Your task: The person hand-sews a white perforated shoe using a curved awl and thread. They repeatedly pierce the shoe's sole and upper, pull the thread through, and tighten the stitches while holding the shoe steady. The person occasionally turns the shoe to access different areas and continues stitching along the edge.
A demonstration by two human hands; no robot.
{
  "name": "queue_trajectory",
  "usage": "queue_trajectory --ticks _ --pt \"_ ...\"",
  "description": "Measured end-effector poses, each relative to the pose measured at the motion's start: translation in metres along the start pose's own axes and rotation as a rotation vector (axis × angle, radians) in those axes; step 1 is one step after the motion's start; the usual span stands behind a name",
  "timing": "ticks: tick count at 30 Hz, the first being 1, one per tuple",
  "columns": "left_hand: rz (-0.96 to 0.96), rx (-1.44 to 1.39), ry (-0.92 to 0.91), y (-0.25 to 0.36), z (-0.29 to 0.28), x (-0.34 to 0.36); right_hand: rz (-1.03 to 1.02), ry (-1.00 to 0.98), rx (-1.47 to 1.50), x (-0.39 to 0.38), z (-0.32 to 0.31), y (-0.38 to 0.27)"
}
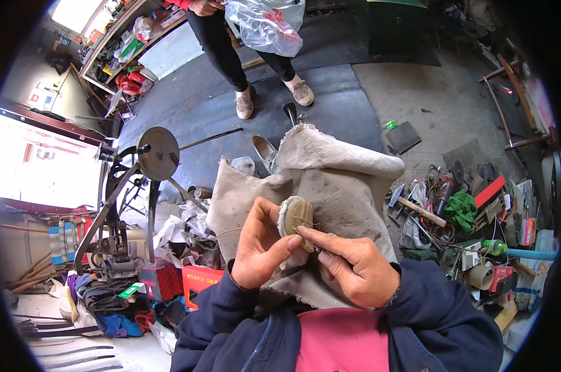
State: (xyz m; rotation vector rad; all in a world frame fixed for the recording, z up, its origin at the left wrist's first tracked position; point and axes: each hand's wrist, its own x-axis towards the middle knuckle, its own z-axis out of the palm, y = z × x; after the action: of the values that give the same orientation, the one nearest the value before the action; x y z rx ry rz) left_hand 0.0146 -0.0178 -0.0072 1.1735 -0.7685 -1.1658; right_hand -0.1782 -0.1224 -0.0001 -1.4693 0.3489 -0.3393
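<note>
My left hand is closed around a light-coloured shoe above my lap, its pale yellowish sole turned up. Brown thread lies loosely across the sole, and a length of it trails off to the left past my hand. Curled fingers close my right hand right beside the shoe, with the index fingertip at the sole's edge. What those fingers grip is mostly hidden beneath them. A stained canvas apron cloth covers my knees under the work.
A hand-cranked sewing machine stands left. Another shoe lies beyond the cloth. Ahead stands a person holding a plastic bag. On the right, a hammer, a green cloth and many tools crowd the floor. A red box sits near my left elbow.
</note>
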Motion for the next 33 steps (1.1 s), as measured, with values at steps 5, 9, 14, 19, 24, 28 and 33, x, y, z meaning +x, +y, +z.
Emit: queue_trajectory --ticks 5,9,14,19,24,28,33 --pt "-0.011 -0.16 -0.026 -0.006 0.002 0.002 -0.045 -0.033 -0.135 0.0 -0.01 -0.009" --pt "-0.045 -0.214 -0.062 -0.007 0.007 0.006 -0.031 -0.084 -0.314 0.001 -0.02 -0.017" --pt "-0.068 -0.095 -0.115 -0.002 0.012 0.011 -0.094 -0.078 -0.432 0.005 -0.036 -0.03" --pt "-0.137 0.051 -0.168 0.004 0.012 0.022 0.379 -0.112 0.019 0.017 -0.053 -0.04" --pt "-0.149 0.189 -0.219 0.003 0.017 0.029 0.025 -0.137 -0.646 0.014 -0.059 -0.045" --pt "-0.121 0.27 -0.258 0.0 0.018 0.035 0.073 -0.179 -0.567 0.016 -0.068 -0.041" --pt "-0.175 0.297 -0.249 0.001 0.012 0.039 0.707 -0.103 0.215 0.033 -0.071 -0.027"
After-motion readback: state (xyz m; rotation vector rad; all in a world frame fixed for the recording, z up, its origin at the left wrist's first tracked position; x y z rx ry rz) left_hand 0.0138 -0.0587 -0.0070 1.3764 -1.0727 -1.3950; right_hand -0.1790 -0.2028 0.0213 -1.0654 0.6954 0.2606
